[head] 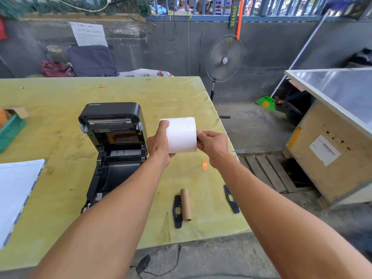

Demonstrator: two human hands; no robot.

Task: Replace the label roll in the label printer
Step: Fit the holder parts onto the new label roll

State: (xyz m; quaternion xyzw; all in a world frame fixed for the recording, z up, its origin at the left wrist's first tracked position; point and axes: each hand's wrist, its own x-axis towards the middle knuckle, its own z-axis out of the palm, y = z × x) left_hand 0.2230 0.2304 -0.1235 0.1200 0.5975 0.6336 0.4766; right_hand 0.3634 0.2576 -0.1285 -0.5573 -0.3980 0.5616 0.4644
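Observation:
A white label roll (182, 135) is held in the air just right of the black label printer (114, 146), whose lid stands open over an empty bay. My left hand (159, 143) grips the roll's left end and my right hand (211, 144) grips its right end. On the yellow-green table (60, 97) in front lies an empty brown cardboard core (185, 204). A black roll-holder piece (177, 211) lies right beside the core, and a second black piece (231, 198) lies further right near the table's edge.
A lined notebook (16, 196) sits at the left front and a green basket (11, 129) at the left edge. A small orange scrap (204, 165) lies on the table. The table's right edge drops to concrete floor, with a fan (224, 59) and a wooden crate (330, 156) beyond.

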